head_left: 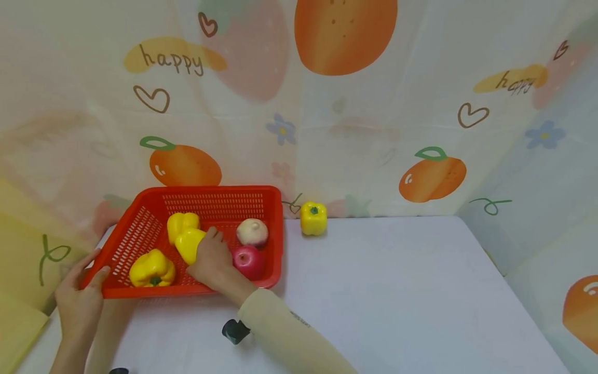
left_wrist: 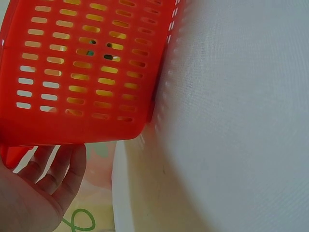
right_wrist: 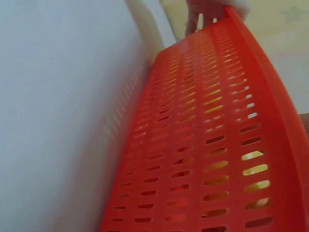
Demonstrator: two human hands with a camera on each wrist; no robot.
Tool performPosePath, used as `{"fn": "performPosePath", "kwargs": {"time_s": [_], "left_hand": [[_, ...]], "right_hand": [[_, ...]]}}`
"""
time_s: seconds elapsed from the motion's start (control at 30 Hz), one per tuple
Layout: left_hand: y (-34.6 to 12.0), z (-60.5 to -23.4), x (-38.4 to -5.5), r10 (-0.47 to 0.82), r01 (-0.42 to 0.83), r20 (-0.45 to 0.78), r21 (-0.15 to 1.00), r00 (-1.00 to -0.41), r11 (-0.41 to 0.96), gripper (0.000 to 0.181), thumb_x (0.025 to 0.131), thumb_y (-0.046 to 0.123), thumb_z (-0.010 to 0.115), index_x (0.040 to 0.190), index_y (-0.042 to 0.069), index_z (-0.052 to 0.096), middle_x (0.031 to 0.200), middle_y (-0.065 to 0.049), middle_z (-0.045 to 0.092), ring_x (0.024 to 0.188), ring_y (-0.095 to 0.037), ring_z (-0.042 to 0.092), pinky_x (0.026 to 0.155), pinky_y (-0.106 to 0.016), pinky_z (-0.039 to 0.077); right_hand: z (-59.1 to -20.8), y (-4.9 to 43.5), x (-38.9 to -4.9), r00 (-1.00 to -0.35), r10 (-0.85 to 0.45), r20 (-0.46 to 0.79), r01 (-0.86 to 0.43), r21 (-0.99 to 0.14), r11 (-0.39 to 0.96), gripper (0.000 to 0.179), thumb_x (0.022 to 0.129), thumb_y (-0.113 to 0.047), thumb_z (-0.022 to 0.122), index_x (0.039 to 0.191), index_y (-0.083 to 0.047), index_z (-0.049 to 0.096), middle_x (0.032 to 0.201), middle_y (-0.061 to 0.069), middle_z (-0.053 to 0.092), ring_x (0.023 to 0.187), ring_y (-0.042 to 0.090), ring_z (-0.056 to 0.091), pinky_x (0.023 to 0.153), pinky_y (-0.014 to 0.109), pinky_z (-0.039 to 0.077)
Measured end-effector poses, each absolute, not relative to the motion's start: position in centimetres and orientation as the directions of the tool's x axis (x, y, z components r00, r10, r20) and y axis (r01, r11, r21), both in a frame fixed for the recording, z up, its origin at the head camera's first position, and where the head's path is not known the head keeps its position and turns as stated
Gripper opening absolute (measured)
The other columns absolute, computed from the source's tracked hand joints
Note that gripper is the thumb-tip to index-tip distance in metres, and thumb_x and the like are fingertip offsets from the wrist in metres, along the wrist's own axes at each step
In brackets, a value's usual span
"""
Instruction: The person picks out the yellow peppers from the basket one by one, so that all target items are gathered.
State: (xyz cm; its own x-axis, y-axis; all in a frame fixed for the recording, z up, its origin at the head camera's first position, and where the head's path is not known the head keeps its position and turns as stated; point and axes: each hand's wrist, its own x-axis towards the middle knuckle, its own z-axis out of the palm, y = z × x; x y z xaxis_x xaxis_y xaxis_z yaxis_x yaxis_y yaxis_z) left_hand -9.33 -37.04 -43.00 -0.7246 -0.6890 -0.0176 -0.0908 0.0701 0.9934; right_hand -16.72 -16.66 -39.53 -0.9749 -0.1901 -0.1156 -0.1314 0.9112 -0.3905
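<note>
A red plastic basket (head_left: 212,189) with slotted walls stands at the back left of the table. My left hand (head_left: 81,296) grips its left rim, thumb over the edge; in the left wrist view, fingers (left_wrist: 70,176) show against the outside. Inside the basket my right hand (head_left: 215,259) holds a yellow bell pepper (head_left: 189,245), partly hidden by the hand. Another yellow pepper (head_left: 182,224) touches it from behind, and a third (head_left: 151,268) lies at the front left. To the right of the hand are a whitish bulb (head_left: 252,231) with a purplish underside and a pinkish-red round fruit or vegetable (head_left: 249,261).
One yellow bell pepper (head_left: 313,219) stands on the white table (head_left: 397,291) outside the basket, near the back edge. A printed cloth (head_left: 345,124) hangs behind the table. A small dark cylinder (head_left: 235,331) sits beside the right wrist.
</note>
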Motion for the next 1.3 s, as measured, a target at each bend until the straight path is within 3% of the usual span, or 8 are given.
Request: {"fn": "performPosePath", "kwargs": {"time_s": [0.27, 0.43, 0.63, 0.8, 0.97, 1.1, 1.3], "left_hand": [[-37.2, -43.1, -9.4, -0.695, -0.097, -0.017, 0.992, -0.719, 0.076, 0.043, 0.094, 0.004, 0.062, 0.133, 0.020, 0.063, 0.089, 0.016, 0.059, 0.080, 0.004, 0.054, 0.062, -0.004, 0.044], [-37.3, -43.1, -9.3, -0.699, -0.108, -0.027, 0.992, -0.715, 0.072, 0.043, 0.094, 0.005, 0.063, 0.134, 0.021, 0.063, 0.090, 0.017, 0.058, 0.082, 0.004, 0.054, 0.062, -0.003, 0.044], [-37.3, -43.1, -9.2, -0.698, -0.101, -0.044, 0.994, -0.715, 0.040, 0.044, 0.093, 0.005, 0.063, 0.134, 0.021, 0.062, 0.090, 0.016, 0.058, 0.081, 0.004, 0.054, 0.062, -0.003, 0.044], [-37.2, -43.1, -9.1, -0.696, -0.088, -0.057, 0.996, -0.716, 0.009, 0.044, 0.093, 0.004, 0.063, 0.134, 0.020, 0.063, 0.089, 0.015, 0.059, 0.081, 0.003, 0.055, 0.062, -0.004, 0.045], [-37.2, -43.1, -9.2, -0.695, -0.074, -0.065, 0.997, -0.716, -0.016, 0.044, 0.092, 0.003, 0.064, 0.133, 0.020, 0.064, 0.087, 0.015, 0.061, 0.079, 0.003, 0.056, 0.062, -0.005, 0.046], [-37.2, -43.1, -9.2, -0.693, -0.078, -0.066, 0.997, -0.718, -0.014, 0.044, 0.093, 0.003, 0.064, 0.134, 0.019, 0.062, 0.088, 0.014, 0.060, 0.078, 0.004, 0.056, 0.061, -0.005, 0.046], [-37.1, -43.1, -9.2, -0.689, -0.083, -0.059, 0.997, -0.723, 0.002, 0.045, 0.093, 0.004, 0.064, 0.135, 0.018, 0.061, 0.089, 0.014, 0.059, 0.078, 0.004, 0.055, 0.060, -0.005, 0.046]], "right_hand": [[-38.6, -15.4, -16.6, -0.986, -0.169, -0.006, -0.145, -0.485, 0.862, 0.083, 0.068, -0.036, 0.089, 0.129, -0.012, 0.037, 0.107, 0.000, 0.052, 0.089, 0.012, 0.055, 0.079, 0.019, 0.051], [-37.8, -14.4, -16.7, -0.974, -0.215, 0.066, -0.218, -0.506, 0.834, 0.081, 0.067, -0.035, 0.089, 0.128, -0.014, 0.040, 0.103, -0.001, 0.050, 0.089, 0.010, 0.052, 0.078, 0.017, 0.048], [-37.0, -13.1, -16.7, -0.953, -0.280, 0.116, -0.299, -0.508, 0.808, 0.082, 0.068, -0.032, 0.089, 0.136, -0.019, 0.045, 0.115, 0.003, 0.049, 0.094, 0.011, 0.053, 0.077, 0.017, 0.048], [-36.4, -12.0, -16.9, -0.950, -0.285, 0.126, -0.305, -0.562, 0.769, 0.098, 0.070, -0.033, 0.087, 0.150, -0.015, 0.031, 0.123, 0.006, 0.049, 0.094, 0.013, 0.055, 0.078, 0.020, 0.051], [-35.9, -10.7, -17.2, -0.946, -0.283, 0.158, -0.320, -0.603, 0.731, 0.106, 0.073, -0.037, 0.085, 0.154, -0.013, 0.021, 0.136, 0.006, 0.049, 0.111, 0.016, 0.054, 0.093, 0.028, 0.050], [-35.7, -9.6, -17.4, -0.940, -0.284, 0.192, -0.341, -0.608, 0.717, 0.102, 0.074, -0.044, 0.083, 0.153, -0.014, 0.026, 0.140, 0.002, 0.049, 0.121, 0.016, 0.051, 0.099, 0.033, 0.046], [-35.6, -8.1, -17.7, -0.938, -0.292, 0.187, -0.341, -0.658, 0.672, 0.085, 0.075, -0.049, 0.081, 0.142, -0.014, 0.043, 0.126, -0.002, 0.056, 0.109, 0.011, 0.053, 0.091, 0.029, 0.049]]}}
